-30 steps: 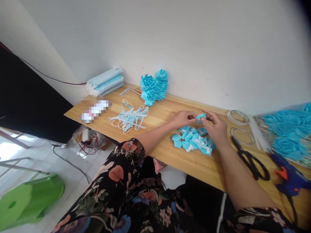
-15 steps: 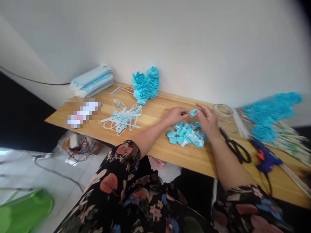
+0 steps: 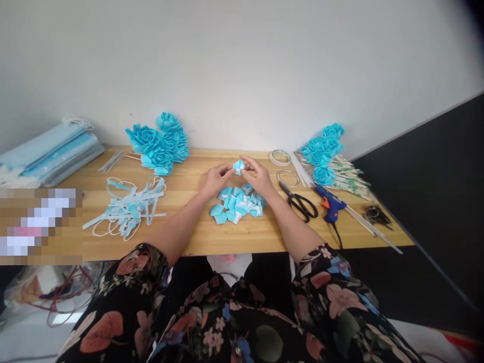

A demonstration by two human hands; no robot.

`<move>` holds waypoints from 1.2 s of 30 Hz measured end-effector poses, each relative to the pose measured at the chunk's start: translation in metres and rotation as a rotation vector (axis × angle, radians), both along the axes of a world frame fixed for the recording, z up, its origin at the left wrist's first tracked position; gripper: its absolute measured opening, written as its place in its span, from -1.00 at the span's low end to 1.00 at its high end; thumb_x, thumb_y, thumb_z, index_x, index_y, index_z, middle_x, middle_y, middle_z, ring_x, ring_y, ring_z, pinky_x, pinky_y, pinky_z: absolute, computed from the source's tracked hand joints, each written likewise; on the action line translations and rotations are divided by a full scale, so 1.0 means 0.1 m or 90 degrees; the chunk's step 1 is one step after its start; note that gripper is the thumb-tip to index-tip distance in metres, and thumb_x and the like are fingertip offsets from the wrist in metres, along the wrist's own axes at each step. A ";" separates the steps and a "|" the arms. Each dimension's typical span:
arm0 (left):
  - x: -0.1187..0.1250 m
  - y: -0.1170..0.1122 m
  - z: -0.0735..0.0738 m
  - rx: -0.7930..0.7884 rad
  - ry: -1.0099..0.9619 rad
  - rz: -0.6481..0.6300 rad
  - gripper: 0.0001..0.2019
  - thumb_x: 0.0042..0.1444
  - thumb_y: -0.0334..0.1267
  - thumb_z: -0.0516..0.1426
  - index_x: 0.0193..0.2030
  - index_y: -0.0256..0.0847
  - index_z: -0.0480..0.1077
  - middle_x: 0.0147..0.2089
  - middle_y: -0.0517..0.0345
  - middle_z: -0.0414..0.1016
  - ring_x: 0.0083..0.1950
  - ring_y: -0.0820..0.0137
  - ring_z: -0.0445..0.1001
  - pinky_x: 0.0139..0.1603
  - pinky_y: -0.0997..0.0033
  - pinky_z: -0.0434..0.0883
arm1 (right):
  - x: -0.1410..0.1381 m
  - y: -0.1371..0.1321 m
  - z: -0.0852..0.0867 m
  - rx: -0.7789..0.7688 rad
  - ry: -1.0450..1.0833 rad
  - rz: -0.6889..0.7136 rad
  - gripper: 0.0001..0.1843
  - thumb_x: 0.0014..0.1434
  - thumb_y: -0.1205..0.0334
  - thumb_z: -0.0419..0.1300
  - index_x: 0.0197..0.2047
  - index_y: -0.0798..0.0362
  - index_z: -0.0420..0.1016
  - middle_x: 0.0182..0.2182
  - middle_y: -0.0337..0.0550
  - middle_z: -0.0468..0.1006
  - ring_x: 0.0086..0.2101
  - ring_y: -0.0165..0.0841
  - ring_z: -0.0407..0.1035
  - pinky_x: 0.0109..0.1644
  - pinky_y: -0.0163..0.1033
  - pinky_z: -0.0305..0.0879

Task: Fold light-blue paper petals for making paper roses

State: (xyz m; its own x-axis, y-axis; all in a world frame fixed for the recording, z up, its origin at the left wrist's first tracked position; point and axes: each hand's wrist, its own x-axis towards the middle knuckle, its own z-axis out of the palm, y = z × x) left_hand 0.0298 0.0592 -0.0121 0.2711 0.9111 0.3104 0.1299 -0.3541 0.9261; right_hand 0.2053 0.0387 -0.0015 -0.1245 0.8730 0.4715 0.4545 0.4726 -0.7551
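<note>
My left hand (image 3: 216, 178) and my right hand (image 3: 257, 175) meet above the wooden table (image 3: 196, 229), both pinching one small blue folded piece (image 3: 238, 166) between their fingertips. Right below my hands lies a pile of several similar blue folded pieces (image 3: 236, 203) with white tape tabs. Both forearms reach forward from flowered sleeves.
Blue fabric roses (image 3: 159, 142) lie at the back left, more roses on sticks (image 3: 324, 151) at the right. A stack of face masks (image 3: 49, 154) and cut ear loops (image 3: 126, 206) are on the left. Two tape rolls (image 3: 288, 177), black scissors (image 3: 300, 203) and a blue glue gun (image 3: 330, 205) lie to the right.
The view has swung right, so the table now lies straight ahead. My hands stay together on the blue piece above the pile.
</note>
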 end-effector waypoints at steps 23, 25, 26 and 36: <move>0.01 0.03 -0.02 0.048 -0.037 0.055 -0.74 0.17 -0.13 0.08 -0.37 -0.29 0.42 -0.44 0.20 0.42 -0.37 0.47 0.34 -0.27 0.49 0.29 | 0.04 0.05 -0.10 0.071 -0.068 -0.019 -0.55 0.17 0.21 0.14 0.14 -0.01 0.46 -0.21 -0.14 0.59 -0.21 -0.31 0.46 0.02 -0.15 0.36; 0.03 0.00 0.10 0.083 -0.024 0.099 -0.74 0.21 -0.16 0.05 -0.32 -0.30 0.44 -0.39 0.15 0.46 -0.33 0.46 0.37 -0.25 0.48 0.30 | 0.06 0.06 -0.09 0.074 -0.071 -0.028 -0.55 0.17 0.21 0.14 0.14 0.01 0.47 -0.21 -0.14 0.60 -0.23 -0.30 0.46 0.02 -0.14 0.37; 0.04 -0.03 0.20 0.106 -0.014 0.116 -0.74 0.23 -0.17 0.03 -0.31 -0.30 0.44 -0.37 0.12 0.48 -0.32 0.45 0.38 -0.25 0.47 0.31 | 0.06 0.06 -0.09 0.076 -0.076 -0.031 -0.56 0.18 0.20 0.13 0.13 0.01 0.47 -0.22 -0.13 0.60 -0.23 -0.30 0.47 0.02 -0.13 0.37; -0.61 -1.76 1.03 0.025 0.133 -0.499 -0.72 0.31 -0.19 -0.02 -0.17 -0.23 0.49 -0.16 -0.02 0.60 -0.10 0.37 0.53 -0.01 0.45 0.40 | 0.09 0.07 -0.12 0.099 -0.102 -0.068 -0.61 0.18 0.15 0.15 0.06 0.00 0.52 -0.23 -0.10 0.62 -0.23 -0.25 0.50 0.01 -0.07 0.41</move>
